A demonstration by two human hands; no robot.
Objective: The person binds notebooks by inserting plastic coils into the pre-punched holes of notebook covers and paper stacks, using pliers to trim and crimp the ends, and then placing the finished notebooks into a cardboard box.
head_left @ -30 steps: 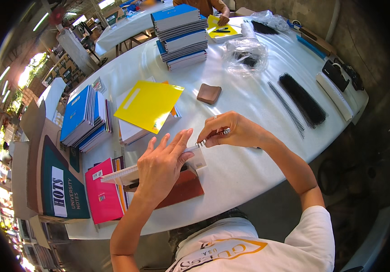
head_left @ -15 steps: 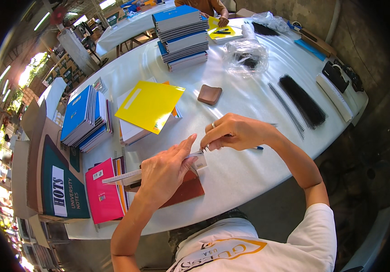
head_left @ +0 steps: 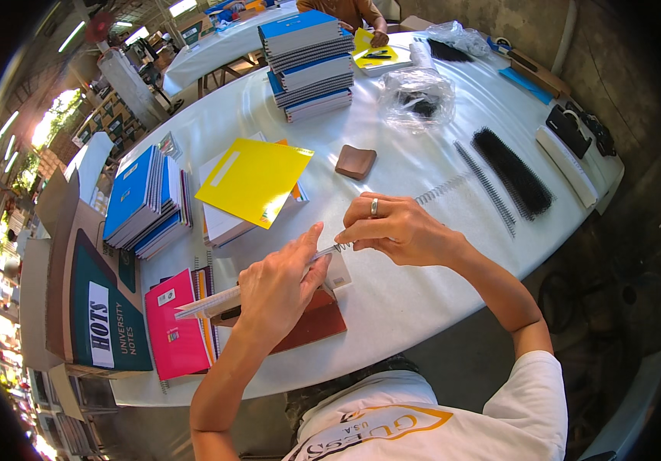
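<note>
My left hand is closed around an unbound notebook, holding it on edge with its spine side up. A reddish-brown block lies beneath it. With thumb and fingers pinched, my right hand grips a thin spiral binding coil at the end of the notebook's spine. The coil's loose length stretches behind my right hand toward the far right. How far the coil runs into the notebook's holes is hidden by my left hand.
Blue notebooks, a yellow cover on pages, a pink notebook and a cardboard box stand left. Ahead are a brown block and a tall notebook stack. Black coils lie right. Another person's hand is at the far edge.
My right hand has turned and shifted slightly, staying beside the notebook's end. The coil's trailing length now shows beyond it. A blue-tipped thing seen under my right wrist is now hidden.
</note>
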